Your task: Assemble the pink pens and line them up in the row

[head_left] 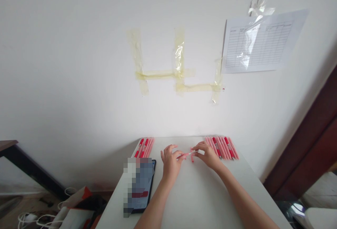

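Both my hands meet near the far middle of a white table (200,194). My left hand (170,160) pinches one end of a pink pen (185,155), and my right hand (207,154) pinches its other end. A small pink pen part (192,159) stands just below my right fingers. A row of several pink and red pens (222,147) lies right of my right hand. A smaller bunch of pink and red pens (144,146) lies at the far left of the table.
A tablet (140,186) with a dark rim lies on the table's left edge. The white wall behind bears yellowed tape strips (179,71) and a taped printed sheet (259,43). A dark wooden door frame (310,141) is right; cables and bags (65,211) lie on the floor left.
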